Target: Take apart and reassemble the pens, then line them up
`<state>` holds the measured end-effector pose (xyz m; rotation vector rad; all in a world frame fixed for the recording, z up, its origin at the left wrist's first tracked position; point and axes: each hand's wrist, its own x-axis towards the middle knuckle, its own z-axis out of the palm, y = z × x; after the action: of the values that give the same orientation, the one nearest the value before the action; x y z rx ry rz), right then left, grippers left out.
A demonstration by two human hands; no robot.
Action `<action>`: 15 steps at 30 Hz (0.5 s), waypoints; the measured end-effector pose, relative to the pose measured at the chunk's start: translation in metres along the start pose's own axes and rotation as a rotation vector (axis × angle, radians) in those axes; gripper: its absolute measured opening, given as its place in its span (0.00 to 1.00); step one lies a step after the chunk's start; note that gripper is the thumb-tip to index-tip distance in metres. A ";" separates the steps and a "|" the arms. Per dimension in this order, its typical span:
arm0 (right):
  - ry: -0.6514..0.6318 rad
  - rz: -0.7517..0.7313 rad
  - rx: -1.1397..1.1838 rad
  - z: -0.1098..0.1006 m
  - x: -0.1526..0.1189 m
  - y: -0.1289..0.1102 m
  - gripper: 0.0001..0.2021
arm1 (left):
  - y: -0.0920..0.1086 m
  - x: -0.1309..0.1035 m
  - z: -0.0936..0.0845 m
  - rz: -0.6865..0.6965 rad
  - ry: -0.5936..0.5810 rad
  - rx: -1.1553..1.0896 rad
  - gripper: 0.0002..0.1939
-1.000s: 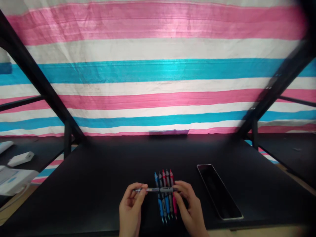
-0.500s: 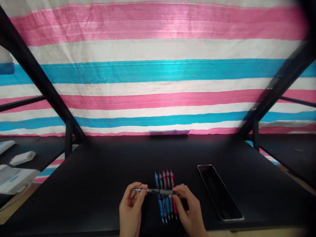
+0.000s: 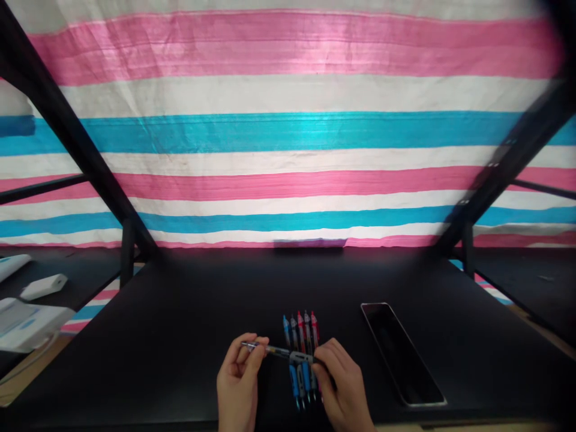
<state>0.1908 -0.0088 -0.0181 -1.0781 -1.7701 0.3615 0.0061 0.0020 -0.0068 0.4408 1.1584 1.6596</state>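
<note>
My left fingers (image 3: 256,354) and right fingers (image 3: 330,355) pinch opposite ends of the slim clear plastic pen with a grey grip (image 3: 279,351), across the coloured pens (image 3: 300,336) on the black desk (image 3: 202,300); light, even pressure should keep it steady.

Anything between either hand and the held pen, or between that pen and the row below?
Nothing visible. Left hand and right hand are directly on the held pen, which crosses over the row of pens; whether it touches them, can't tell. Smartphone lies right of the right hand, out of the way.
</note>
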 end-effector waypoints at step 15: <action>0.084 0.004 0.040 0.010 -0.002 -0.004 0.07 | 0.002 -0.008 0.024 0.166 -0.062 0.023 0.27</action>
<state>0.1799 -0.0103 -0.0214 -1.0540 -1.6802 0.3480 0.0266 0.0064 0.0080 0.6125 1.1207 1.7633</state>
